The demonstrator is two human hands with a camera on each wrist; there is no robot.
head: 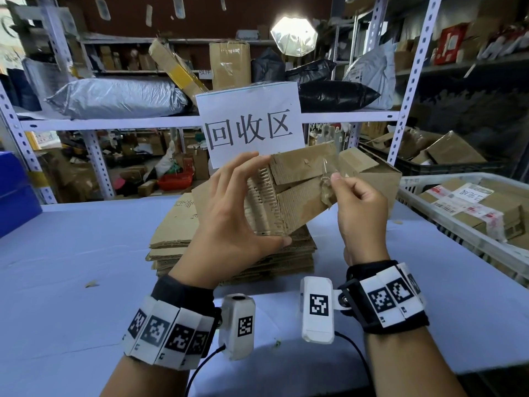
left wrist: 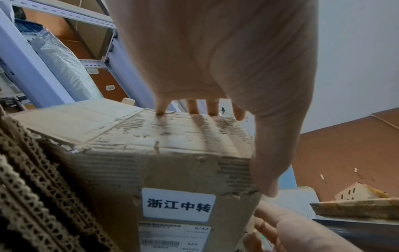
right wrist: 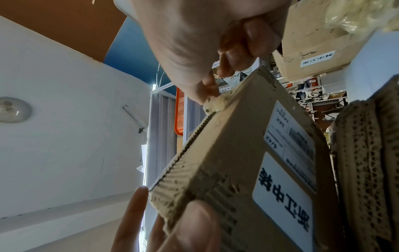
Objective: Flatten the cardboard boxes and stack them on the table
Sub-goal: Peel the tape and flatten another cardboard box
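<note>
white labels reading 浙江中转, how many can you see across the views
2. One is on the cardboard box held in the left hand, label. Another is on a box further up in the right wrist view, label. Others may be hidden.

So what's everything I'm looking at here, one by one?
Cardboard box: one, brown, torn, held up over the stack.
Tape strip: one, clear, peeling off the box's seam.
Flattened cardboard stack: one pile, brown, on the table.
Table: one, pale blue cover.
Paper sign: one, white with black characters, on the shelf edge.
Shelving: white metal, behind the table, loaded with parcels and bags.
Basket: one, white, right side, holding labelled boxes.
Crate: blue, left edge.
Left hand: grips the box.
Right hand: its fingers pinch the tape.
</note>
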